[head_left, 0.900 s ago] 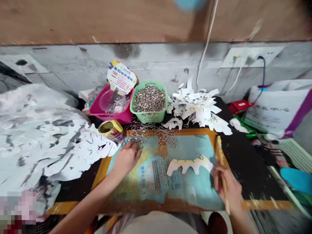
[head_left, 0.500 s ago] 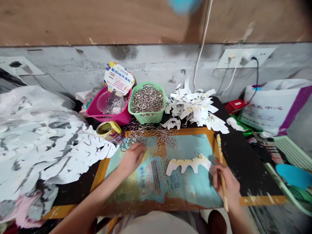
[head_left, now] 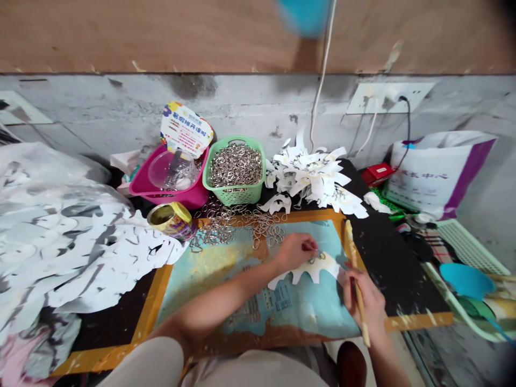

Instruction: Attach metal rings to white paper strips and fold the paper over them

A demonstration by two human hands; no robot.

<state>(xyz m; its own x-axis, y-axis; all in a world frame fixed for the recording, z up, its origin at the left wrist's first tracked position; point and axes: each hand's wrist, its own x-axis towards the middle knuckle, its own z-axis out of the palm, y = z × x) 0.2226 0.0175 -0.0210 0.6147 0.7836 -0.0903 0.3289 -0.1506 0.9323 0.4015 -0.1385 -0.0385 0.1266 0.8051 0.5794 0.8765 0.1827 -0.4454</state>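
A white scalloped paper cutout point(head_left: 322, 267) lies on the worn blue mat point(head_left: 209, 269) in front of me. My left hand point(head_left: 296, 250) rests on the cutout's upper edge, fingers pinched on a small metal ring there. At the cutout's right end, my right hand point(head_left: 365, 303) is closed around a thin wooden stick point(head_left: 355, 274). Loose metal rings point(head_left: 237, 226) are scattered along the mat's far edge. Behind them stands a green basket point(head_left: 235, 191) full of rings.
A pink basket point(head_left: 161, 188) with a clear tub and a tape roll point(head_left: 169, 219) sit at back left. White cutouts are heaped at left point(head_left: 72, 242) and at back centre point(head_left: 314, 180). A white bag point(head_left: 435, 172) and a green tray point(head_left: 467, 252) crowd the right.
My left hand has moved right from the loose rings to the top of the paper cutout. The right hand has kept hold of the stick, and the view has shifted slightly.
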